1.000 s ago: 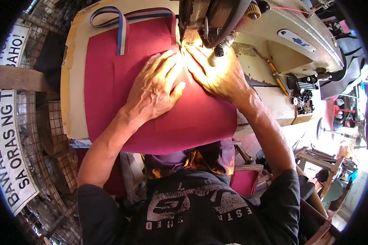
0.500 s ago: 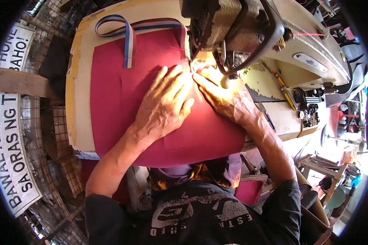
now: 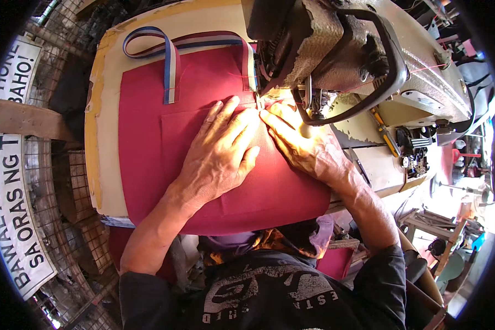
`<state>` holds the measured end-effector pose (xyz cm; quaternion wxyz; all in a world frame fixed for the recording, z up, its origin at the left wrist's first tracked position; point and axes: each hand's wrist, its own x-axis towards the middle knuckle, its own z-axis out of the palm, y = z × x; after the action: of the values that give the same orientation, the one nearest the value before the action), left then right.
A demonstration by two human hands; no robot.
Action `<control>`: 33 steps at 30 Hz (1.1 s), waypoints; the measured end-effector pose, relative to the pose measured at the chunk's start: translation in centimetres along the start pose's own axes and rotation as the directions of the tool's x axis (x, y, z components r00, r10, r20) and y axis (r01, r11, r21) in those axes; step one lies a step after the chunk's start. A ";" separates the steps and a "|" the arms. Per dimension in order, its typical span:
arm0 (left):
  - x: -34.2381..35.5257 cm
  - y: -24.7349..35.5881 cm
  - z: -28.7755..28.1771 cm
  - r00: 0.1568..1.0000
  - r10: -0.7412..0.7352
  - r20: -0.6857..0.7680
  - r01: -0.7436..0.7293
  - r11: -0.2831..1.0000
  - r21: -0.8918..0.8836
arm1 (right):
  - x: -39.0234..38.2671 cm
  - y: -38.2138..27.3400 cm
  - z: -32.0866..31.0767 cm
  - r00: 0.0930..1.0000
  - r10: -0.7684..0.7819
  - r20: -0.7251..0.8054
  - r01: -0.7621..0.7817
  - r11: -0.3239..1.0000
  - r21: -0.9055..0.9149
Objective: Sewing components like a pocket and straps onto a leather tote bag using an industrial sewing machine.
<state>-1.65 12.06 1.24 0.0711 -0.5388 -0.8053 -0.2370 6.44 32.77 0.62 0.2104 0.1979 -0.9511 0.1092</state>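
Note:
A large piece of dark red fabric lies over the sewing machine's table, its far edge beneath the machine head. A striped strap in blue, white and red loops off that far edge, both ends lying on the fabric. My left hand rests flat on the cloth, fingers stretched toward the needle area. Just right of it, my right hand also presses the fabric with fingers extended, brightly lit by the lamp. Both sets of fingertips nearly meet in front of the sewing machine. The needle point itself is hard to make out.
Beside the machine arm lie a yellow-handled screwdriver and a dark slim tool. A bobbin winder sits at the right. Wire mesh with a white sign and a wooden beam stand at the left.
The view has shifted slightly, so the fabric, strap and hands sit a little lower in the picture. Both hands keep nearly the same pose on the cloth.

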 end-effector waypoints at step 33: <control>0.3 0.0 0.4 0.999 0.013 -0.037 -0.010 0.997 0.076 | -17.0 36.3 -36.3 0.712 0.701 0.019 -0.646 0.666 -0.374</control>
<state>-1.71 12.50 0.96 0.1080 -0.5357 -0.8092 -0.2159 18.24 81.55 20.72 0.1081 -0.1999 -0.9738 -0.0030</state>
